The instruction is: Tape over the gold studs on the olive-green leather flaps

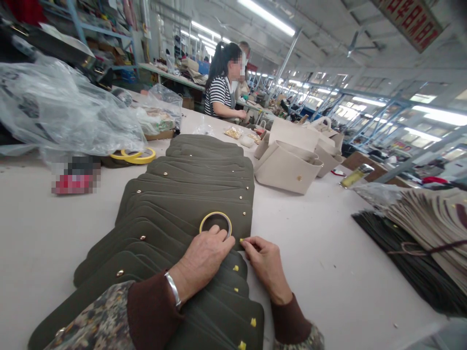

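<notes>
Left hand (203, 257): on a yellow tape roll (215, 213), grip unclear. Right hand (264, 265): apart from it, fingertips pinching a small yellow tape piece (241, 239). Both above fanned olive leather bag flaps (182, 204) on a white worktable (321, 272).

no wording here can be read for certain. high at the upper right, a hanging sign (408, 22) carries large red characters, seemingly chinese, on a tan board, too slanted and blurred to make out. the red packet (75, 183) on the worktop (328, 277) is pixelated over, hiding its print. the small yellow tags (253, 322) on the olive panels (189, 209) show no legible marks, and any print on the yellow-filled bottle (356, 175) is too blurred to read.
</notes>
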The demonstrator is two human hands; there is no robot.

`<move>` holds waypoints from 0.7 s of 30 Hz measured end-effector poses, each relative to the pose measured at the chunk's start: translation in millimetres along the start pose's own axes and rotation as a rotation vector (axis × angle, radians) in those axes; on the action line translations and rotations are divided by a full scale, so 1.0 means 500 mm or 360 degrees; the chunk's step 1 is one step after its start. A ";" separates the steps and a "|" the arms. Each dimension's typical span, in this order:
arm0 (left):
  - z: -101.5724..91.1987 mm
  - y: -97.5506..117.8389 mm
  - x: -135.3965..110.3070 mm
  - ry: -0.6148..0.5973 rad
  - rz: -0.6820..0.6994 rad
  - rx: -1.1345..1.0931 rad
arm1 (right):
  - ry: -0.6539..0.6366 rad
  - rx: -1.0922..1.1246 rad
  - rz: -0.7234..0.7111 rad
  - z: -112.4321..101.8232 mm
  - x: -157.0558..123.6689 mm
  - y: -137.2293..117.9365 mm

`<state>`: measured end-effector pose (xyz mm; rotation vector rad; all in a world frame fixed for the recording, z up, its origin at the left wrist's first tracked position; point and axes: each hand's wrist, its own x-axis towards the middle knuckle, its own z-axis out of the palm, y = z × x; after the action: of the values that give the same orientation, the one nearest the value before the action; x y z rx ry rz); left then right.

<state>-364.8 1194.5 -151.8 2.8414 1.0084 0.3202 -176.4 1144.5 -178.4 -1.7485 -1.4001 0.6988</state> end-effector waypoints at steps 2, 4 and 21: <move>0.003 -0.002 0.001 0.0002 0.0008 0.0000 | 0.0059 -0.0152 -0.0101 0.008 0.001 -0.006; 0.005 -0.003 0.002 0.0009 0.0011 -0.0007 | 0.0112 -0.0223 -0.0177 0.016 0.003 -0.009; 0.004 -0.025 -0.013 0.0603 0.0339 -0.0225 | -0.0145 0.0057 -0.0299 -0.019 0.003 -0.025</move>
<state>-376.8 1199.9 -156.7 2.8179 0.6948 0.9389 -175.1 1144.9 -162.8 -1.5497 -1.5806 0.7036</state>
